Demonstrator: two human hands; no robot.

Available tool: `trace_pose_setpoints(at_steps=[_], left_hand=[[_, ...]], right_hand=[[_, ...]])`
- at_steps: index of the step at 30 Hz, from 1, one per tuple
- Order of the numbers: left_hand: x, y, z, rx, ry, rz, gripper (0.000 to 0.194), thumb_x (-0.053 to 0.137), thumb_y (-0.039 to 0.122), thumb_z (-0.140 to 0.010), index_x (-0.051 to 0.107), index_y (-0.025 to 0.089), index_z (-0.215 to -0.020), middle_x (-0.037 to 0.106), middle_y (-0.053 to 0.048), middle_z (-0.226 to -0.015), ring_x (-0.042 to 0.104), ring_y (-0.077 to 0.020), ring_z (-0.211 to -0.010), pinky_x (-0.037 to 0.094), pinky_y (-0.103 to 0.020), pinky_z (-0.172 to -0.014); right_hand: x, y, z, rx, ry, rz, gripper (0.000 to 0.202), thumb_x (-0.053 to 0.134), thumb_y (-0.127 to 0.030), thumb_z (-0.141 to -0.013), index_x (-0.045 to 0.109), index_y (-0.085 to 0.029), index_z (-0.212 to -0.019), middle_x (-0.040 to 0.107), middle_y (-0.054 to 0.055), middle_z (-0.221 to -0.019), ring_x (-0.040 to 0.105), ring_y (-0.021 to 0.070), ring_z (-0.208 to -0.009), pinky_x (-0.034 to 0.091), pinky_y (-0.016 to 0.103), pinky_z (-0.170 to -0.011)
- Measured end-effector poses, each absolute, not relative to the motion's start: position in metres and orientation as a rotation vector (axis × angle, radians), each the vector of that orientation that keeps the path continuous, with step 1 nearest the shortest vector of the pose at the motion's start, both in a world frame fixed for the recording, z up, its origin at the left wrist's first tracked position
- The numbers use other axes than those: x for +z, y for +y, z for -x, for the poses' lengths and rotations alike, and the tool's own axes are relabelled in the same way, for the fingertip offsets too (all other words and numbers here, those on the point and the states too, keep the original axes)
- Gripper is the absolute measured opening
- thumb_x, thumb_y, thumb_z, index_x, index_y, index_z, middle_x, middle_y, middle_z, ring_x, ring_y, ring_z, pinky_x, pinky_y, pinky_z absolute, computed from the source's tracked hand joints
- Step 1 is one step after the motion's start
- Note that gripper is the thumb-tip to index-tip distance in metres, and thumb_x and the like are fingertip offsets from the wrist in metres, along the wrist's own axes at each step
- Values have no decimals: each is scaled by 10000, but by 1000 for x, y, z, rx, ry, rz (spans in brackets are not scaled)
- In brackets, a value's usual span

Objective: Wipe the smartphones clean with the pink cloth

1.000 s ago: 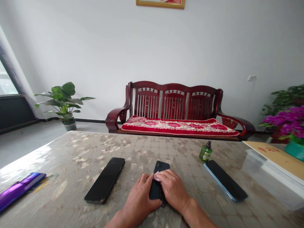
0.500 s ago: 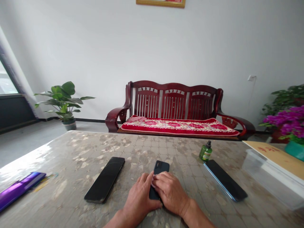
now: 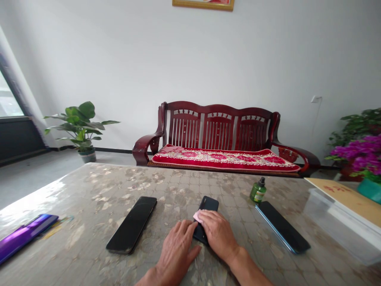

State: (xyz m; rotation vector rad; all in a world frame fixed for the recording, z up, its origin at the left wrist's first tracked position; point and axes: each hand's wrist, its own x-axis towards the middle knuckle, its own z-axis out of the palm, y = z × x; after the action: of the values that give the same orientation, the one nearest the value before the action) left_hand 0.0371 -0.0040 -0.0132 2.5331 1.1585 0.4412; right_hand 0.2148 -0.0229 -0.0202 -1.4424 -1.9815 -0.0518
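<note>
A dark phone (image 3: 212, 203) lies back-up on the table, its camera end pointing away from me. My right hand (image 3: 219, 234) covers much of it, fingers closed on a small pink cloth (image 3: 197, 215) pressed against the phone's back. At the phone's near left edge is my left hand (image 3: 178, 248), its fingertips by the edge and the thumb spread apart. That hand grips nothing. The cloth is mostly hidden under the right fingers.
A black phone (image 3: 132, 225) lies left and a blue-edged phone (image 3: 281, 226) right. Behind the latter stands a green bottle (image 3: 258, 191). A shiny purple object (image 3: 26, 238) is far left; a clear plastic box (image 3: 336, 226) with a tan folder (image 3: 345, 194) is right. A wooden bench (image 3: 218, 131) stands beyond.
The phone under my hands has shifted slightly away and to the right. My right hand has moved with the cloth, showing more of it. My left hand has loosened and drawn back a little.
</note>
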Motion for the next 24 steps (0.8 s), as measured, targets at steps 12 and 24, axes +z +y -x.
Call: trace_pose_setpoints(at_steps=[12,24], left_hand=[[-7,-7,-41,416,888,-2724,389,490,108,-830,638,214,-1174,641,-63,-1243,564,-247,-1167,441,-369,-1044],[-11,-10,-44,381,903,-2782,438,451,29,-835,624,199,-1200,637,-67,-1218,569,-239,-1106,443,-351,-1024]], right_hand=[[-24,-19,-218,-129,-1965,1502,337,436,-150,-946,691,-253,-1141,721,36,-1131,650,190,-1066,483,369,-960],[-24,-22,-216,-68,-2058,1399,335,465,-173,-950,666,-272,-1199,706,18,-1176,626,169,-1121,467,346,-1010]])
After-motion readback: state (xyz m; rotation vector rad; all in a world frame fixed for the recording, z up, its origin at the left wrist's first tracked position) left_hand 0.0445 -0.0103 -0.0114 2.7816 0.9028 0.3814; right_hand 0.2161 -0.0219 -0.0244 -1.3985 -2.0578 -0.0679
